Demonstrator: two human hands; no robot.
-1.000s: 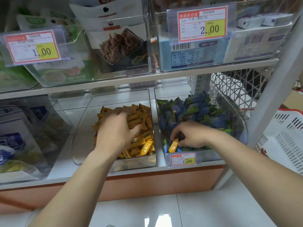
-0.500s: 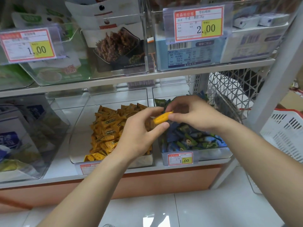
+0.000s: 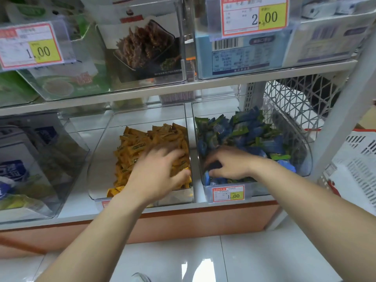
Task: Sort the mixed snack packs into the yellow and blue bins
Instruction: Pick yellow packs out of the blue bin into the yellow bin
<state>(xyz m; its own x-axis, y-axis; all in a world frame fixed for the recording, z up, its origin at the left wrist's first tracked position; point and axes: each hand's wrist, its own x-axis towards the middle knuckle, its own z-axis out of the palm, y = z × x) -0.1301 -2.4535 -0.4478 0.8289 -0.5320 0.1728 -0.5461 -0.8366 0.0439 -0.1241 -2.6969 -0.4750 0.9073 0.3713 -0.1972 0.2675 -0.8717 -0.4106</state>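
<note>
Yellow snack packs (image 3: pixel 146 139) lie heaped toward the right side of a clear plastic tub, the yellow bin (image 3: pixel 97 159). Just beside it on the same shelf (image 3: pixel 195 204) stands the blue bin (image 3: pixel 303 159), also clear, piled with blue snack packs (image 3: pixel 248 131) that carry green ends. The left hand (image 3: pixel 160 171) is palm down over the yellow heap with its fingers spread and nothing visibly in them, though blur softens their tips. The right hand (image 3: pixel 230 163) reaches into the front of the blue bin, above its price tag (image 3: pixel 227 194), with fingers bent down among the packs; whether they pinch one I cannot tell. No pack of the wrong colour shows plainly in either bin, so sorting looks far along, unless strays lie buried. These small wrapped pieces should be very light, with thin crinkly film that is likely slick, and the loose heap will shift under a touch. A stray is best taken by a thumb-and-forefinger pinch across its middle, or by a crimped end if only that pokes out. Raking the pile aside with flat fingers should uncover hidden ones without spilling packs over the low front wall.
</note>
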